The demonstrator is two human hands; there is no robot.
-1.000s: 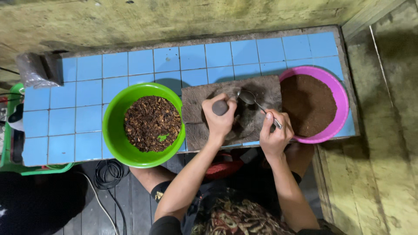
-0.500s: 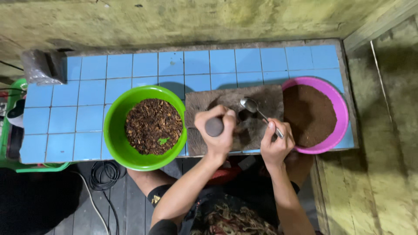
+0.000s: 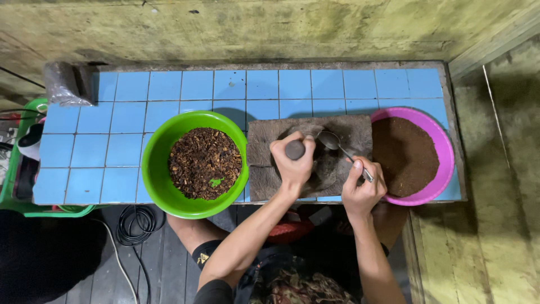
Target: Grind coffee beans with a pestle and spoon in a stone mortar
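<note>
A flat brown grinding stone (image 3: 360, 132) lies on the blue tiled counter (image 3: 112, 112) between two bowls. My left hand (image 3: 292, 163) is closed around a dark stone pestle (image 3: 294, 150) standing on the grinding stone. My right hand (image 3: 363, 188) grips the handle of a metal spoon (image 3: 333, 142), whose bowl rests on the stone just right of the pestle. To the left stands a green bowl (image 3: 160, 186) holding coarse dark brown pieces. On the right, a pink bowl (image 3: 444, 152) holds fine brown powder.
A crumpled plastic bag (image 3: 66, 84) sits at the counter's back left corner. A green crate (image 3: 22, 163) hangs off the left end. Black cables (image 3: 135, 225) lie on the dark floor below. A stained wall runs behind the counter, and a wooden wall stands at the right.
The view has shifted slightly. My left hand with the pestle moved a little left and down on the stone, and the spoon's bowl now lies close to the pestle.
</note>
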